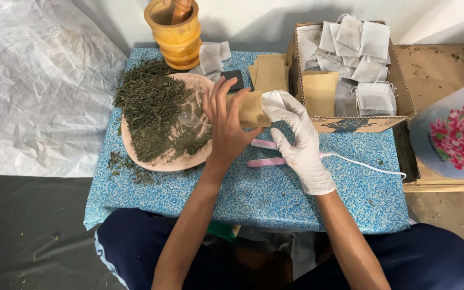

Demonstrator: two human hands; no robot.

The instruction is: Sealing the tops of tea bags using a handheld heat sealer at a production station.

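We hold a small brown paper pouch (252, 109) over the middle of the blue speckled table (253, 193). Bare left hand (224, 124) grips its left side; gloved right hand (295, 137) pinches its right edge. Pink tray (135, 153) of dried leaves (151, 104) just left; cardboard box (369, 122) far right.

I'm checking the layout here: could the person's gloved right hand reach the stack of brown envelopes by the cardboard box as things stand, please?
Probably yes. The right hand holds a brown envelope together with the left hand, and the stack of brown envelopes lies just beyond with nothing in between.
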